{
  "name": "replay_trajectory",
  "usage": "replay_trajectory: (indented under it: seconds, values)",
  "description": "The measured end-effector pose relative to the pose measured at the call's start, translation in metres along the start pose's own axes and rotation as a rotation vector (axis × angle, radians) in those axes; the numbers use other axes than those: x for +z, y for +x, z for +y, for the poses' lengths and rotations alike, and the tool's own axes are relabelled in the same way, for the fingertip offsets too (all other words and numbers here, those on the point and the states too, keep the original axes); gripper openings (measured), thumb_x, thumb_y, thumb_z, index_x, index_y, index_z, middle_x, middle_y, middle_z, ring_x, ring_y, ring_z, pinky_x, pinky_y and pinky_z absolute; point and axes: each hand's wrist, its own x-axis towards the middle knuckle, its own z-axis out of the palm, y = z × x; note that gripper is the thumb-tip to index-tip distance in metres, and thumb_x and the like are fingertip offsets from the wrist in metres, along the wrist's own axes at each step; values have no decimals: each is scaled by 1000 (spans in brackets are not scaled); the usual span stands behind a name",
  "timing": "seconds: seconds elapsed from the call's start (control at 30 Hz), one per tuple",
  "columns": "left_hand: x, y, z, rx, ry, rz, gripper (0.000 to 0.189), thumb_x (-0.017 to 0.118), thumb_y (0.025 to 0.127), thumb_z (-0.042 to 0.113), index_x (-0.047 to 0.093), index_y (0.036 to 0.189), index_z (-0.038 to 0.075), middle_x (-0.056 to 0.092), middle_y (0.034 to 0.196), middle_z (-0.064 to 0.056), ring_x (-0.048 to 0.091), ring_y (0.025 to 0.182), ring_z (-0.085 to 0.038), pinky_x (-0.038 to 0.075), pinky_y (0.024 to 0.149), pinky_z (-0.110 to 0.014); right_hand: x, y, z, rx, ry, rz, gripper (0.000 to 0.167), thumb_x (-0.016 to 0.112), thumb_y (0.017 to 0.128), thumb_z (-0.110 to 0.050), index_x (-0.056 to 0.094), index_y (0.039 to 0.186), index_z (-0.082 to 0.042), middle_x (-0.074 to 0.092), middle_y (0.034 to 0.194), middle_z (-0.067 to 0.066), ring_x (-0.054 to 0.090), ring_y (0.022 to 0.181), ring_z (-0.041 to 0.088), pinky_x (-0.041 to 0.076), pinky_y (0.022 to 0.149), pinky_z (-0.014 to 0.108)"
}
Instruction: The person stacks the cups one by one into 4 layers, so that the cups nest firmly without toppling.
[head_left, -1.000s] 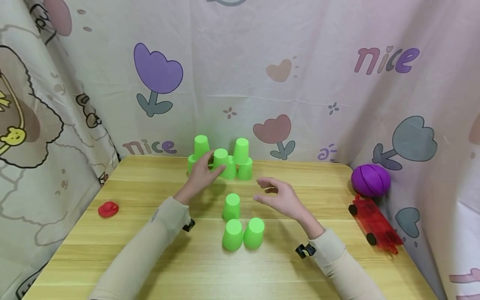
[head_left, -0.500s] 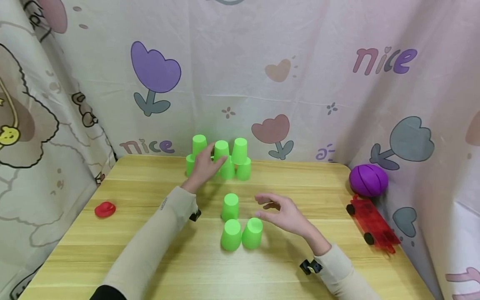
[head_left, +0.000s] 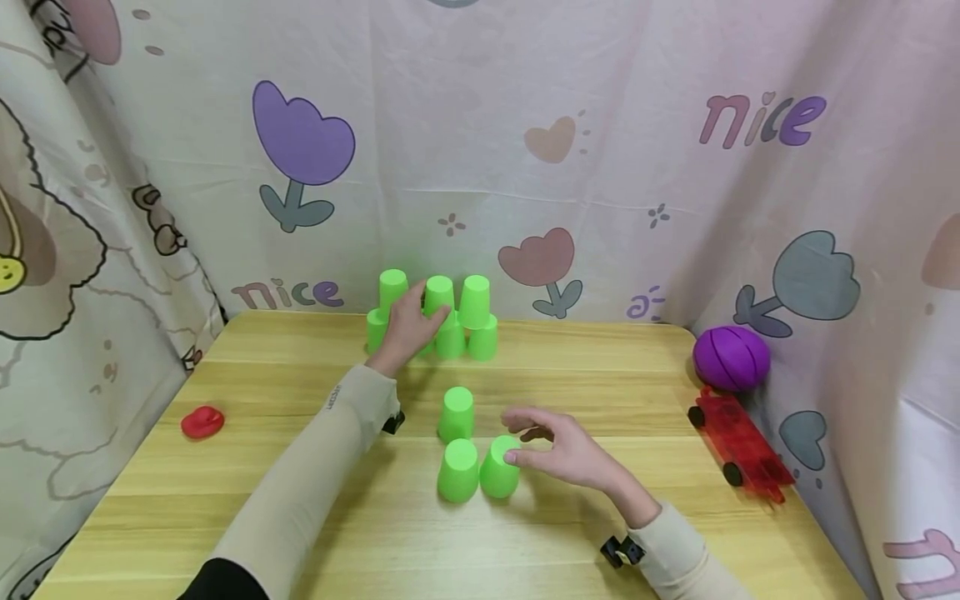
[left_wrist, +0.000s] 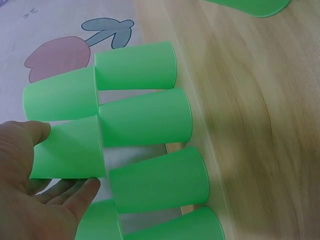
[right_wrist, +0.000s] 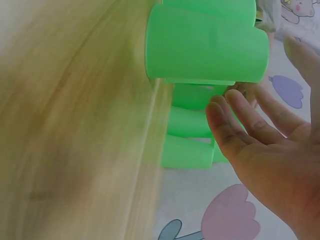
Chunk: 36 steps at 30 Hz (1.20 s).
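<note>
At the back of the table, green cups stand upside down in two tiers. My left hand [head_left: 407, 332] grips the middle cup [left_wrist: 70, 150] of the upper tier between thumb and fingers. That cup's rim meets the bases of the lower cups [left_wrist: 157, 180] in the left wrist view. On either side of it are the upper left cup [head_left: 392, 289] and the upper right cup [head_left: 475, 302]. My right hand [head_left: 562, 450] hovers with loosely bent fingers beside the front right cup [head_left: 498, 475], holding nothing. Near that one stand the front left cup [head_left: 458, 473] and another single cup [head_left: 456, 415].
A red toy car [head_left: 738, 446] and a purple ball [head_left: 731, 358] are by the table's right edge. On the left lies a small red object [head_left: 202, 422]. A patterned curtain [head_left: 435, 125] hangs right behind the wooden table [head_left: 600, 358].
My left hand has raised the middle cup slightly and set it in line with the other upper cups. My right hand has come down and nearer the front right cup.
</note>
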Motion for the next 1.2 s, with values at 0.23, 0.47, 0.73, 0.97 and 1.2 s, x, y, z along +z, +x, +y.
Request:
replay_trajectory:
  seconds: [0.23,0.47,0.73,0.97,1.2]
  values:
    - [1,2,2,-41,4,11,72,69,102,27,36,159,-3,52,155,-28,52,142,-45,47,118,-57,5,-2,2,14,3,-24,63,81,93,-38,60,145,-9,69,139,13,68,118,22,57,108,40]
    - [2,3,3,-55,4,37,72,70,101,24,35,159,-3,56,149,-31,56,136,-47,50,113,-58,7,-3,3,-4,6,-35,64,82,92,-37,62,144,-8,69,139,11,67,116,18,58,106,38]
    - [3,5,3,-63,18,51,72,69,102,22,34,159,-3,57,147,-33,58,133,-48,52,111,-58,8,-4,4,-23,10,-45,64,84,91,-33,62,143,-5,71,134,4,68,113,20,59,103,38]
    - [5,7,4,-64,31,66,72,70,101,20,34,159,-2,57,146,-33,58,132,-49,52,112,-58,10,-4,9,-10,19,-62,65,86,88,-33,63,142,-6,72,127,-1,68,112,23,58,104,38]
    - [5,9,7,-55,38,81,71,71,100,18,36,159,0,60,143,-32,60,130,-49,53,109,-59,11,-4,12,-29,26,-74,61,87,87,-29,64,140,-9,73,125,-2,69,111,20,59,103,38]
